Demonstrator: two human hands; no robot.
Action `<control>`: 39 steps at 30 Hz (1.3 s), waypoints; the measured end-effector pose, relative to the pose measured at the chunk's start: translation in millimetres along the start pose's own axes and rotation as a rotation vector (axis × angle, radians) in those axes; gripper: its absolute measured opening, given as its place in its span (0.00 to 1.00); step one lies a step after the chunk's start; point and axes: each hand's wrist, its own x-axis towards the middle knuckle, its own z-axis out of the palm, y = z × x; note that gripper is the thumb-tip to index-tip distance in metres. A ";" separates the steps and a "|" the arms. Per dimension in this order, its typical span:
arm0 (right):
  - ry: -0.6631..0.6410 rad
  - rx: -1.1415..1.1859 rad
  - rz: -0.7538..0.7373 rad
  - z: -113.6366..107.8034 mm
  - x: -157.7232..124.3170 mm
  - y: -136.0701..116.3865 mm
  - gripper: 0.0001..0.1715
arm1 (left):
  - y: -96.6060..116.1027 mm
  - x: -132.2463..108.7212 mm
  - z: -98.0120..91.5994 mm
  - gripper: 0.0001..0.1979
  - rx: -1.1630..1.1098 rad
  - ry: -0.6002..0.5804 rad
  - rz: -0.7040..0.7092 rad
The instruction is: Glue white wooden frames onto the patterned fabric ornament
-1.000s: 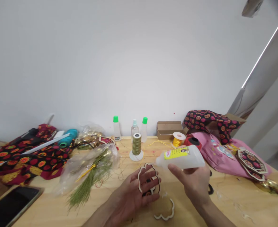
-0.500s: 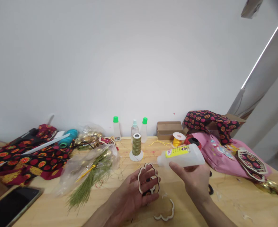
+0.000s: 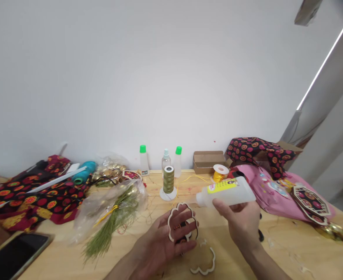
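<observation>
My left hand (image 3: 171, 239) is palm up, fingers curled around a small scalloped wooden frame (image 3: 182, 204). A dark patterned piece shows behind its opening, partly covered by my fingers. In my right hand (image 3: 244, 223) is a translucent glue bottle (image 3: 244, 190) with a yellow label, tipped nearly level. Its nozzle points left, close to the frame's upper right edge; whether they touch I cannot tell. Below the frame, a loose scalloped wooden strip (image 3: 201, 271) lies on the table.
Behind my hands stand an olive thread spool (image 3: 168, 181) and several small bottles. To the left lie a green tassel (image 3: 109, 227), a phone (image 3: 16, 254) and patterned fabric (image 3: 51, 198). On the right are a yellow cord spool (image 3: 219, 175) and a pink bag (image 3: 264, 194).
The glue bottle has shifted slightly right with my right hand. The frame in my left hand has turned a little. Both hands keep their hold.
</observation>
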 end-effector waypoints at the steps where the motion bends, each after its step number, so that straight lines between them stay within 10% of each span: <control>1: 0.007 0.031 0.003 -0.8 0.8 2.5 0.12 | 0.6 -0.1 0.3 0.28 -0.007 -0.005 0.001; 39: -0.005 -0.075 -0.044 -2.5 1.8 -3.0 0.15 | 4.8 -0.5 7.6 0.26 -0.039 0.011 -0.119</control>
